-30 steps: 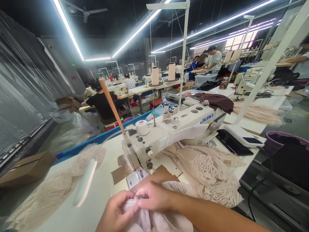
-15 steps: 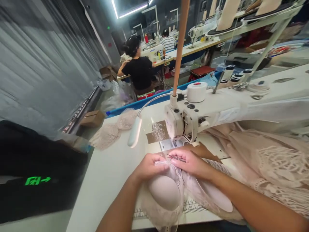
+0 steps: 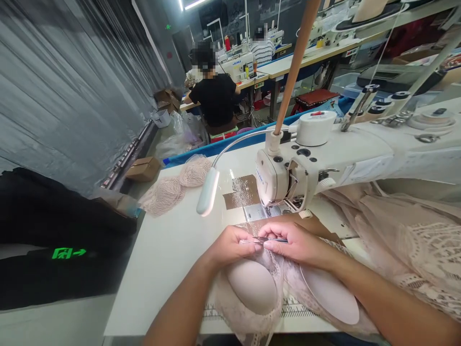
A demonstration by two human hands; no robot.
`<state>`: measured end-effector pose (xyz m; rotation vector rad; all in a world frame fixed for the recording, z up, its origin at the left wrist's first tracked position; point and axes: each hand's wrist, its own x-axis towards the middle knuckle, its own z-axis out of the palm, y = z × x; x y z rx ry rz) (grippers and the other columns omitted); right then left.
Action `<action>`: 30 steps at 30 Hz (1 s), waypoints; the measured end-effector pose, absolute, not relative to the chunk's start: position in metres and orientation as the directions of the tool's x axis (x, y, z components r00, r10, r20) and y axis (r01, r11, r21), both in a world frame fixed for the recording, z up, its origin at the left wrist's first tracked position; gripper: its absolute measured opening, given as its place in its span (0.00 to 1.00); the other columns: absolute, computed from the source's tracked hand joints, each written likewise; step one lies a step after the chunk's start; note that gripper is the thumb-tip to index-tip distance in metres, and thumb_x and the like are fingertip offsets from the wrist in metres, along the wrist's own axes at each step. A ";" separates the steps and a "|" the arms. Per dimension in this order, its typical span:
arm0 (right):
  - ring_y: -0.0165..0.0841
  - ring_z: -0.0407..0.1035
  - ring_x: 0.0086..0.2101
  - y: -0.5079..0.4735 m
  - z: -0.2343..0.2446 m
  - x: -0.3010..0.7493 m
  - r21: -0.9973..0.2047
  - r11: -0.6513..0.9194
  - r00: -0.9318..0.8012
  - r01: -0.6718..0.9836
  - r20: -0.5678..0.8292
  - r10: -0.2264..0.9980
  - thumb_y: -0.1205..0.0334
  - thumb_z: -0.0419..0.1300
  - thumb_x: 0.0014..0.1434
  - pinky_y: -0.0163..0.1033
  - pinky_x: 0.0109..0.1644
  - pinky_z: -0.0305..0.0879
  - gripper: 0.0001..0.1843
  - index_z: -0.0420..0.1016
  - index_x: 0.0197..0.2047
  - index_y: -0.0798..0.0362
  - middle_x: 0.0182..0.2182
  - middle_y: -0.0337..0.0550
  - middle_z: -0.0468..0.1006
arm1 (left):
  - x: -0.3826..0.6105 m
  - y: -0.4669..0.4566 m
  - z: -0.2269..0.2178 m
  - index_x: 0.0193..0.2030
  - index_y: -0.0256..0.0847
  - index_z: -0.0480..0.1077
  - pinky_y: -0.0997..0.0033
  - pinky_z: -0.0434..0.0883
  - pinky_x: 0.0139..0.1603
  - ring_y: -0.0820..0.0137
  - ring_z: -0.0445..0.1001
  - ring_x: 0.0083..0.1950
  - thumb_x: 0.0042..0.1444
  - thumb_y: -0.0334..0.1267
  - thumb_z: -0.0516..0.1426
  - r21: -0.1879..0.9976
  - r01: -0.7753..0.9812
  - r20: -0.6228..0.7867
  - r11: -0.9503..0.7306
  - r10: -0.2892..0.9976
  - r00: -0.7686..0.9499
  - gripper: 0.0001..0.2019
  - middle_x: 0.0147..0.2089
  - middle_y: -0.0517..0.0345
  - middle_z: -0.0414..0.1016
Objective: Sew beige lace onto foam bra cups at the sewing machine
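Note:
A beige lace bra with two padded cups (image 3: 252, 293) lies on the white sewing table (image 3: 169, 259) in front of the white sewing machine (image 3: 288, 173). My left hand (image 3: 232, 245) pinches the lace edge at the bra's centre. My right hand (image 3: 297, 242) is closed on a thin metal tool (image 3: 272, 239), its tip at the spot where both hands meet. Both hands sit just in front of the needle area.
A gooseneck lamp (image 3: 208, 192) hangs over the table's left part. Finished lace pieces (image 3: 176, 185) lie at the far left edge and a lace pile (image 3: 414, 230) at the right. A person in a black shirt (image 3: 216, 98) sits at another table behind. Cardboard boxes (image 3: 144, 168) are on the floor.
The view tipped down from the room to the table, then closer. My hands stay together on the bra, shifted slightly right toward the machine's needle.

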<state>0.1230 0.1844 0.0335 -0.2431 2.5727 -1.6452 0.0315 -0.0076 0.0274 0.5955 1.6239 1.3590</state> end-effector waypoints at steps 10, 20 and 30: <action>0.33 0.68 0.34 0.177 0.041 0.125 -0.903 0.421 -0.983 -0.088 0.011 -0.181 0.58 0.58 0.58 0.37 0.36 0.61 0.08 0.73 0.37 0.53 0.33 0.40 0.76 | 0.031 -0.007 0.026 0.21 0.32 0.69 0.75 0.50 0.25 0.79 0.52 0.25 0.43 0.47 0.66 0.936 -0.178 -0.352 0.305 0.844 -0.405 0.18 0.21 0.65 0.55; 0.33 0.68 0.32 0.175 0.034 0.122 -0.927 0.369 -0.992 -0.071 0.028 -0.120 0.55 0.56 0.60 0.38 0.35 0.62 0.11 0.73 0.32 0.53 0.30 0.41 0.76 | 0.032 -0.007 0.030 0.23 0.32 0.73 0.75 0.53 0.24 0.78 0.56 0.24 0.42 0.49 0.66 0.927 -0.159 -0.374 0.339 0.820 -0.434 0.18 0.20 0.63 0.60; 0.34 0.68 0.34 0.173 0.028 0.120 -0.945 0.325 -0.981 0.046 -0.104 -0.166 0.57 0.61 0.55 0.38 0.36 0.63 0.09 0.73 0.37 0.52 0.32 0.39 0.75 | 0.024 -0.017 0.036 0.33 0.34 0.74 0.76 0.63 0.32 0.73 0.65 0.32 0.47 0.44 0.65 0.940 -0.078 -0.342 0.333 0.901 -0.266 0.14 0.29 0.59 0.69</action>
